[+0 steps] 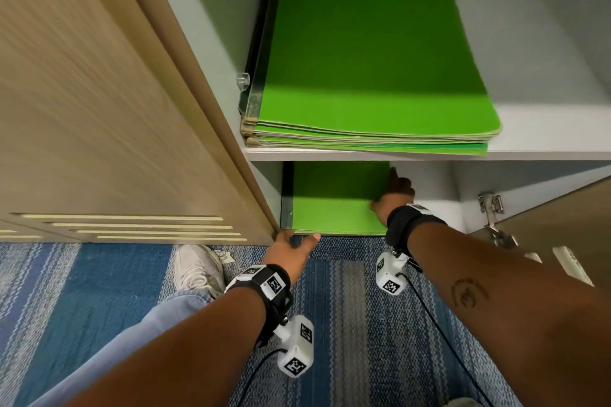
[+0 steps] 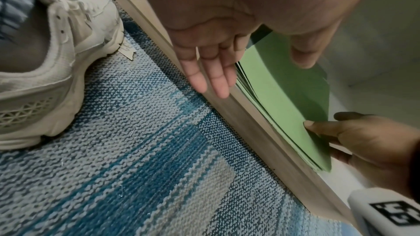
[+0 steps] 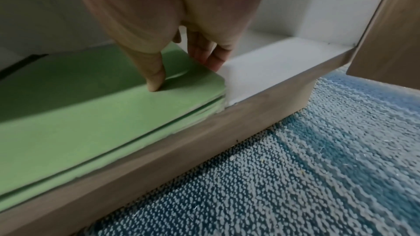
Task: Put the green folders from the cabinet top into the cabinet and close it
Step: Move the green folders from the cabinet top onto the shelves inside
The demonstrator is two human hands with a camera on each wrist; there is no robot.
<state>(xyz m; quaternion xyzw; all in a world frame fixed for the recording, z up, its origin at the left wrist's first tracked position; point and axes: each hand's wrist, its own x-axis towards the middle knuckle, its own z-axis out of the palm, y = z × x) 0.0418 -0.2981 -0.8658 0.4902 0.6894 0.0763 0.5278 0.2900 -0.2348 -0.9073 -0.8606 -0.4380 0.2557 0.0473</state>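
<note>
Blue striped carpet (image 1: pixel 347 324) is seen below the open cabinet (image 1: pixel 429 154). Green folders (image 1: pixel 334 198), flat and stacked, are pinched at one corner on the bottom shelf by the right hand (image 1: pixel 395 192); left hand (image 1: pixel 292 246) fingers are kept relaxed, straight.

no readable text, brand or number anywhere, only black-and-white square code markers (image 1: pixel 274 284) on my wrist camera mounts, 6 o'clock in head view, pattern not decodable, small tag by my shoe (image 2: pixel 127 49) too blurred to read
</note>
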